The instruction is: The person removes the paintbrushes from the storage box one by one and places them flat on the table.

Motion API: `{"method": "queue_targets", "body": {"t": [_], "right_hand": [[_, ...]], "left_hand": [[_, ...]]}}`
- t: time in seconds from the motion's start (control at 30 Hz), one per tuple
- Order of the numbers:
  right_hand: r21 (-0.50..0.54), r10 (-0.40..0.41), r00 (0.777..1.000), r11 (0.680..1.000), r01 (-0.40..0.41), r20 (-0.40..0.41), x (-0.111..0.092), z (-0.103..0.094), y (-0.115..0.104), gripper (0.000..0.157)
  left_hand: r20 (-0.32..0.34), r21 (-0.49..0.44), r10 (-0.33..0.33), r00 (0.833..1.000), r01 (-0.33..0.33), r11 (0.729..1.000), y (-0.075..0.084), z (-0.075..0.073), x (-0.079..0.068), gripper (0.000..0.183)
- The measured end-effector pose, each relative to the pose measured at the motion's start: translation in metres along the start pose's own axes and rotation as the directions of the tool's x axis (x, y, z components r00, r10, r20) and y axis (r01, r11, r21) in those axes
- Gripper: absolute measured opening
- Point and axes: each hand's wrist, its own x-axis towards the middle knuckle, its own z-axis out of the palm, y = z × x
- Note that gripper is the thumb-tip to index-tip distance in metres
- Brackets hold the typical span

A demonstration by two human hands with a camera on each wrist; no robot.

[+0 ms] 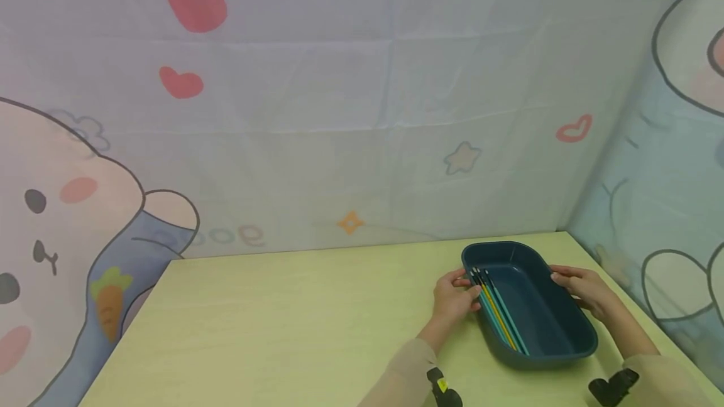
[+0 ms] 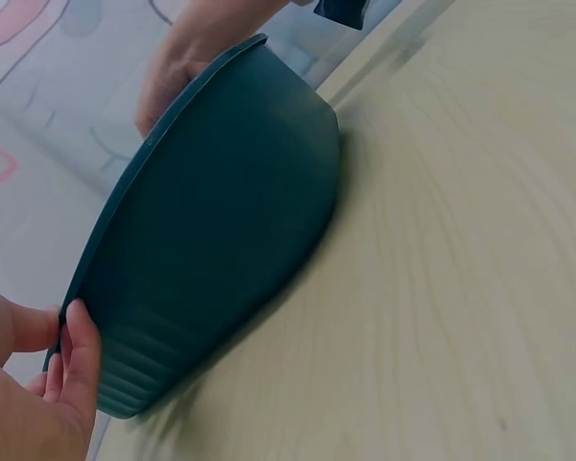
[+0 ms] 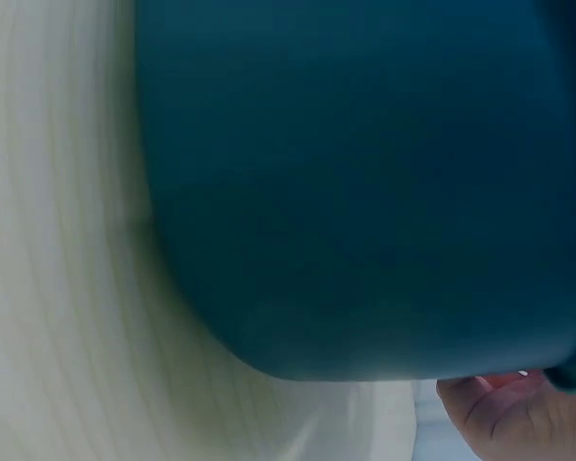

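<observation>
Patterned cloth (image 1: 317, 112) hangs beyond the fingers, past the pale table (image 1: 254, 331). Between the fingertips is the tray (image 1: 545, 313): the left hand (image 1: 454, 300) pinches one side, sticks (image 1: 500, 316) just inside its fingers; the right hand (image 1: 588, 289) grips the opposite side, hidden fingers probably underneath.

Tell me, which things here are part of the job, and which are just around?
Part of the job:
Dark teal tray, held by left hand and right hand
Thin brush-like sticks inside it

Just around:
Pale tabletop
Cartoon-printed backdrop
</observation>
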Motion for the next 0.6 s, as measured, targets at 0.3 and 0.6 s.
{"method": "queue_targets", "body": {"t": [0.3, 0.6], "right_hand": [[-0.012, 0.007, 1.000, 1.000, -0.007, 0.003, -0.002, 0.004, -0.004, 0.065], [-0.005, 0.017, 1.000, 1.000, -0.017, 0.016, -0.002, 0.007, -0.003, 0.067]], "left_hand": [[0.001, 0.021, 0.017, 1.000, -0.017, 1.000, 0.002, -0.006, -0.001, 0.046], [-0.006, 0.041, 0.008, 1.000, -0.008, 0.999, 0.004, -0.011, -0.004, 0.046]]}}
